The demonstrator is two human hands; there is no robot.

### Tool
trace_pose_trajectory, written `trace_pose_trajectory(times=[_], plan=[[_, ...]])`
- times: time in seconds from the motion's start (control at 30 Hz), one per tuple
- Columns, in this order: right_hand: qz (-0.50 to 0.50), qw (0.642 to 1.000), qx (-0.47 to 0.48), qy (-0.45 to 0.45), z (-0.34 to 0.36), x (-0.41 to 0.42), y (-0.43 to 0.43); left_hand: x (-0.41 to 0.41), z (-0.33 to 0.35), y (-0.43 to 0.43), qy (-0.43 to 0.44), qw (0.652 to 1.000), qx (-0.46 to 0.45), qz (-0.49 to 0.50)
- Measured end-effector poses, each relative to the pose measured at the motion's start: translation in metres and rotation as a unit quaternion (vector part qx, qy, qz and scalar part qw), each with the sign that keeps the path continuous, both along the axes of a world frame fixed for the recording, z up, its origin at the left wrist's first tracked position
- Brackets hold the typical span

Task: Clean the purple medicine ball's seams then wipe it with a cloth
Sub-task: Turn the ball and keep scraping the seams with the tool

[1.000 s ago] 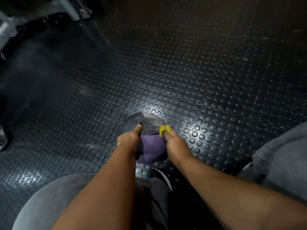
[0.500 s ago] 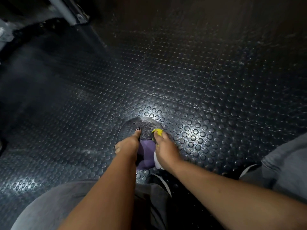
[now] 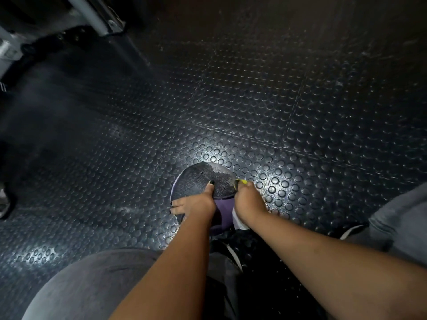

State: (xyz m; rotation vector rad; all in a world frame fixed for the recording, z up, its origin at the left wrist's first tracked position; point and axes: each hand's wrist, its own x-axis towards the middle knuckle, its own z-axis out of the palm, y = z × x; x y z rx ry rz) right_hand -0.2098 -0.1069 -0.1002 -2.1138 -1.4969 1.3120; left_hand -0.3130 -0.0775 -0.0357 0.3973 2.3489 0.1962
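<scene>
1. You look down at a black rubber floor (image 3: 323, 100) with round raised studs, laid in large tiles.
2. A bright light patch (image 3: 272, 167) lies just right of centre.
3. At 11 o'clock you see a grey metal post (image 3: 92, 17).

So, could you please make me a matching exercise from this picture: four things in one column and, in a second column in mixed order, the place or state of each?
Column 1
1. left hand
2. yellow tool
3. white cloth
4. medicine ball

Column 2
A. shows under the right wrist, beside the ball
B. lies on the studded floor
C. rests on the ball, thumb on its dark panel
D. held in the right hand at the ball's right edge

Pairs: 1-C, 2-D, 3-A, 4-B
</scene>
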Motion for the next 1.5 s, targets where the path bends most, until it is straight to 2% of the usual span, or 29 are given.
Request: trace_pose_trajectory(times=[0.17,0.27,0.33,0.5,0.6,0.67,0.7,0.77,0.8,0.9,0.97,1.07,1.13,1.2,1.33,1.5], plan=[[0.07,0.992,0.084,0.057,0.012,-0.012,-0.024,-0.001,0.008,0.008,0.013,1.0,-0.007,-0.012],[0.174,0.976,0.13,-0.011,0.007,-0.005,-0.029,0.0,0.012,0.008,0.016,0.999,-0.016,-0.023],[0.19,0.972,0.128,-0.047,0.006,0.002,-0.029,0.002,0.012,0.007,0.015,0.999,-0.018,-0.022],[0.183,0.972,0.116,-0.096,0.011,0.001,-0.017,0.009,0.018,0.002,0.004,1.0,-0.025,-0.01],[0.15,0.983,0.087,-0.064,0.02,0.001,0.004,0.012,0.025,-0.01,-0.002,1.0,-0.022,-0.018],[0.143,0.982,0.11,-0.063,0.022,0.007,0.014,0.017,0.026,-0.02,-0.006,0.999,-0.031,-0.017],[0.121,0.986,0.101,-0.053,0.024,0.011,0.018,0.019,0.019,-0.027,-0.002,0.998,-0.05,-0.031],[0.106,0.992,0.058,-0.045,0.025,0.02,0.024,0.021,0.005,-0.041,-0.001,0.989,-0.086,-0.12],[0.103,0.992,0.045,-0.051,0.025,0.024,0.027,0.021,0.0,-0.046,-0.005,0.98,-0.094,-0.176],[0.083,0.996,0.002,-0.036,0.02,0.039,0.029,0.029,0.034,-0.056,-0.096,0.946,-0.105,-0.293],[0.083,0.996,-0.013,-0.037,0.017,0.047,0.026,0.03,0.047,-0.061,-0.106,0.911,-0.133,-0.376],[0.072,0.996,-0.004,-0.042,0.019,0.059,0.018,0.034,0.047,-0.069,0.034,0.864,-0.088,-0.494],[0.062,0.997,-0.008,-0.046,0.016,0.066,0.016,0.043,0.047,-0.076,0.128,0.817,-0.045,-0.561],[0.072,0.996,-0.014,-0.052,0.014,0.071,0.015,0.055,0.04,-0.083,0.18,0.768,-0.02,-0.615],[0.074,0.995,-0.025,-0.058,0.015,0.08,0.014,0.069,0.033,-0.081,0.205,0.745,0.022,-0.634],[0.099,0.992,-0.027,-0.067,0.013,0.083,0.013,0.066,0.029,-0.083,0.223,0.714,0.012,-0.663]])
